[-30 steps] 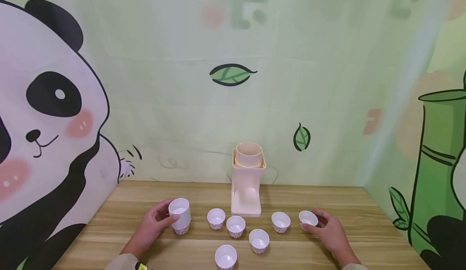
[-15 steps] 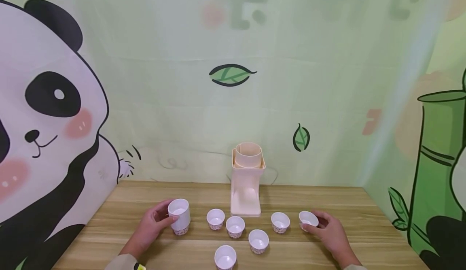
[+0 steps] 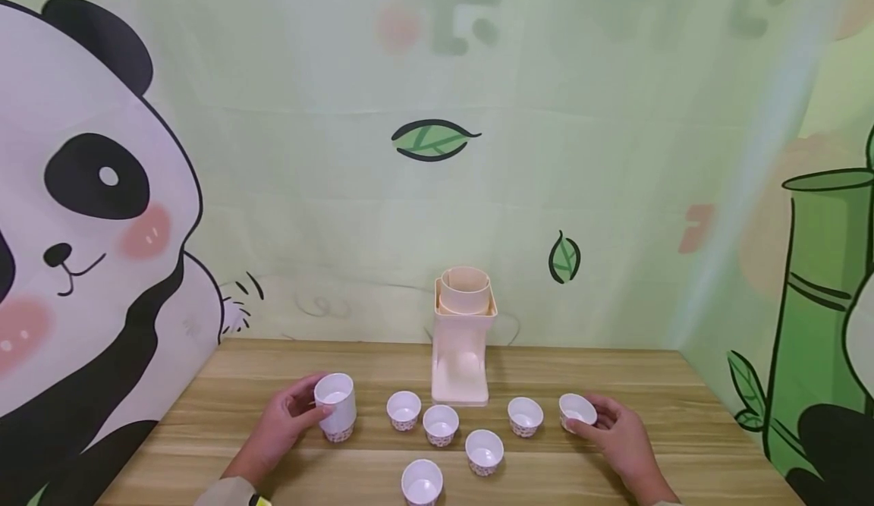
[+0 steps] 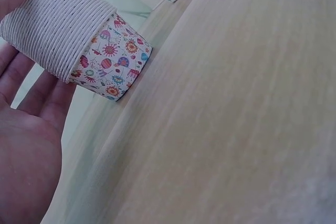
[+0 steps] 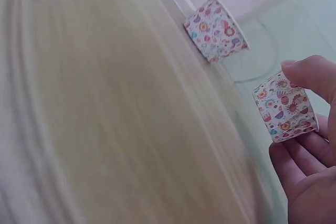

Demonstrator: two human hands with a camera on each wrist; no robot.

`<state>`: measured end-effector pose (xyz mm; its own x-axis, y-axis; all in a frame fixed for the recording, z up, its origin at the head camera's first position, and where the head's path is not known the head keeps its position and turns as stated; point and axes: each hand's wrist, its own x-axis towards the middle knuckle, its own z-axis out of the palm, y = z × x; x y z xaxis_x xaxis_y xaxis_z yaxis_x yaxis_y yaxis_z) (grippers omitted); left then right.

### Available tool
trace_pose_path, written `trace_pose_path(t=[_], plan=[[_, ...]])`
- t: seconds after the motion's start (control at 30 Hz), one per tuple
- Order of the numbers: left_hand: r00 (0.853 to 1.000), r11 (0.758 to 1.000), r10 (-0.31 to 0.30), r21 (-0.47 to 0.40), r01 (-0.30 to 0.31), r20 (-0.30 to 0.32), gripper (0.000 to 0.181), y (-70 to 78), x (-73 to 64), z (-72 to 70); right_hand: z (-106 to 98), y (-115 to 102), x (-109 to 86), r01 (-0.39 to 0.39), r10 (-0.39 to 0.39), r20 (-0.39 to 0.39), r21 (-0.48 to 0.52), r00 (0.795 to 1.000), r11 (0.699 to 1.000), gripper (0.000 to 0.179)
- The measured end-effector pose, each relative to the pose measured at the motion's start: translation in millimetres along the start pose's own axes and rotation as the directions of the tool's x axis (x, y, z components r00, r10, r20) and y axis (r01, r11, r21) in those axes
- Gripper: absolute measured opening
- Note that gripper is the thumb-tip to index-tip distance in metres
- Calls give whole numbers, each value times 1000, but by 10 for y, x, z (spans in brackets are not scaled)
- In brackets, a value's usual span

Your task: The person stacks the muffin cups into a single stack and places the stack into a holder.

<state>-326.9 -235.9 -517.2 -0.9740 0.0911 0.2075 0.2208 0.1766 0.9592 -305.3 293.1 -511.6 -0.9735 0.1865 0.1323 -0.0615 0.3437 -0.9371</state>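
My left hand (image 3: 290, 419) grips a tall stack of nested paper cups (image 3: 335, 406) at the table's left. In the left wrist view the stack (image 4: 68, 30) shows many close white rims above one flower-patterned cup wall. On the right, my right hand (image 3: 620, 438) holds a single small paper cup (image 3: 576, 409) between thumb and fingers. That cup (image 5: 285, 107) has the same colourful print in the right wrist view. Several loose cups stand upright between the hands, among them a far-left cup (image 3: 403, 410), a middle cup (image 3: 484, 451) and a near cup (image 3: 422, 480).
A pale pink dispenser-like stand (image 3: 460, 366) with a round tube (image 3: 466, 290) in its top stands at the back of the wooden table (image 3: 287, 358). Another loose cup (image 3: 525, 416) is left of the right hand. A panda-printed cloth (image 3: 307, 187) hangs behind.
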Motion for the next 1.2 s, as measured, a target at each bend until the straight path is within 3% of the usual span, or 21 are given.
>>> trace_pose_path(t=[0.2, 0.57, 1.2], plan=[[1000, 1000, 2, 5, -2, 1, 57, 17, -14, 9, 21, -85, -32, -5, 5, 3, 55, 1000, 998, 64], [1000, 999, 27, -20, -27, 5, 57, -7, -16, 22, 153, -286, -113, 73, -75, 27, 62, 997, 995, 62], [1000, 999, 29, -17, -29, 4, 53, -28, -13, 31, 479, -637, -256, 99, -127, 115, 222, 985, 970, 58]])
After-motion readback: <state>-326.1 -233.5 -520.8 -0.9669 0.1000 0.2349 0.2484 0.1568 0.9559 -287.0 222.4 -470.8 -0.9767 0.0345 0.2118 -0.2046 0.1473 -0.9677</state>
